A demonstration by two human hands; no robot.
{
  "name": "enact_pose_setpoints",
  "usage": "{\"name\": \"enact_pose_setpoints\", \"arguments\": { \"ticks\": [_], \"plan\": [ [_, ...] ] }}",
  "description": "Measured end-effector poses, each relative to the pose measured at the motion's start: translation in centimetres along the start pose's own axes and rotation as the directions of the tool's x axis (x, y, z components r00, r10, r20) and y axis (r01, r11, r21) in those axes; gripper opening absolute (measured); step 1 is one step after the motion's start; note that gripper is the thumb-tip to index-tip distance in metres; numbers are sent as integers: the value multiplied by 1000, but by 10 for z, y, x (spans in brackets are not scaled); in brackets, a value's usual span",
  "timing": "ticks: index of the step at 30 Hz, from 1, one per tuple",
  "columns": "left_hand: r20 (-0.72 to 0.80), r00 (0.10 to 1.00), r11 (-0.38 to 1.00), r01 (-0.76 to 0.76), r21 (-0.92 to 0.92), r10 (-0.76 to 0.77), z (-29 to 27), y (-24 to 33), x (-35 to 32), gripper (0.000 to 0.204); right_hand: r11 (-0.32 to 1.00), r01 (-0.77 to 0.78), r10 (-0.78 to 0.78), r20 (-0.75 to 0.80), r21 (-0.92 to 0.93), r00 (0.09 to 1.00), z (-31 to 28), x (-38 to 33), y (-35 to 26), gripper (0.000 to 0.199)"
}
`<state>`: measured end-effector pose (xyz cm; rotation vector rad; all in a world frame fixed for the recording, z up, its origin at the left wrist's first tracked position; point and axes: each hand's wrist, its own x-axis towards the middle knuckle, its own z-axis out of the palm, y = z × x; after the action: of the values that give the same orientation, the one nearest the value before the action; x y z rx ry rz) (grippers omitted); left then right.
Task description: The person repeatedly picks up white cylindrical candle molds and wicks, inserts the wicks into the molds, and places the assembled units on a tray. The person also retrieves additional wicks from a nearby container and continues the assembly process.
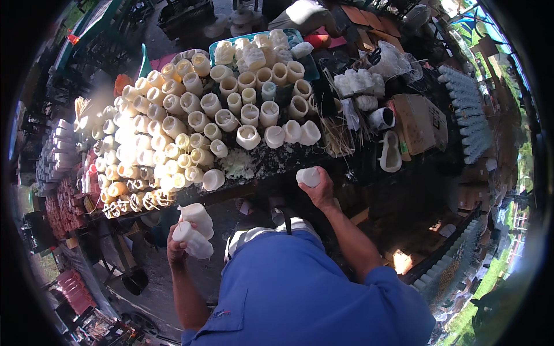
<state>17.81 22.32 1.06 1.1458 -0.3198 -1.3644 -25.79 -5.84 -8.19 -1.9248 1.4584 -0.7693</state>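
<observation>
My left hand, left of my body and in front of the table, grips two white wax candles side by side. A thin wick seems to stick up from the nearer one. Close to the table's front edge, my right hand is closed around another white wax candle, its pale end turned up. Ahead of both hands, many hollow cream wax cylinders crowd the dark table. A few white pieces stand along the front of the group.
A turquoise tray heaped with knobbly white wax pieces stands at the back. To the right lie a cardboard box, an oblong pale mold-like piece and loose wick strands. Rows of pale glass-like pieces line the far right.
</observation>
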Motion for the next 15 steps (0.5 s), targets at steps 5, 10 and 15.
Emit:
{"name": "enact_pose_setpoints", "arguments": {
  "ticks": [5, 10, 15],
  "plan": [
    [143, 989, 999, -22, -48, 28, 31, -6, 42, 75, 1000, 8, -11, -94, -26, 996, 12, 43, -28, 69],
    [103, 994, 991, 41, -129, -28, 65, -14, 42, 75, 919, 339, -345, 5, -202, 939, 17, 67, -20, 74],
    [80, 993, 992, -84, -90, 91, 85, -21, 22, 74, 851, 523, -504, 199, -56, 841, 20, 67, -24, 81]
  ]
}}
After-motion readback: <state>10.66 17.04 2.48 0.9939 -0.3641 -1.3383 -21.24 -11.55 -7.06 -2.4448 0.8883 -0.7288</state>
